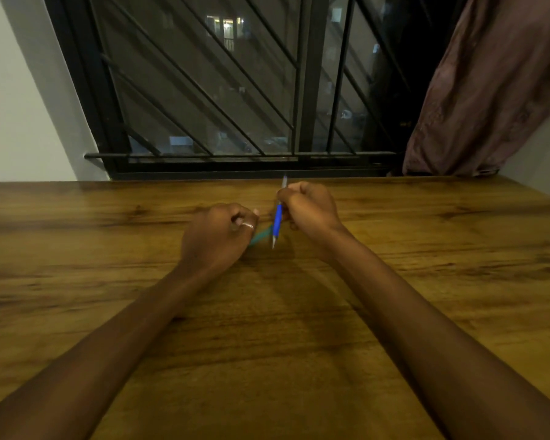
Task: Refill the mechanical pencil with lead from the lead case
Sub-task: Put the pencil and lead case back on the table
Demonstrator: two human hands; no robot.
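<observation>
A night-dark window with black diagonal bars (204, 90) and a brown curtain (489, 90) bunched at its right side back a wood-grain brown desk (299, 344), seen from the head camera looking down over two bare forearms.

The right hand (308, 208), curled closed, holds a slim mechanical pencil with a blue grip and pale barrel (278, 217) nearly upright, its metal tip pointing down toward the desk and its cap end rising just above the knuckles. That hold keeps the barrel steady and leaves the top end free, which is probably where the lead must go in; whether the cap is on or off is too blurred to tell.

Just to the left, the left hand (219, 231), a silver ring (247, 225) on one finger, is closed in a loose fist on a thin teal plastic lead case (261, 235), of which only a short slanted strip shows past the fingers, angled toward the pencil. The case's end lies just beside the pencil's lower part; whether they touch cannot be made out. Both wrists sit low over the desk, seemingly braced for fine work.

The two items are brought close at the desk's middle, likely so that a fragile lead need cross only a small gap. No loose lead is visible, so the refill appears to be at an early stage.
</observation>
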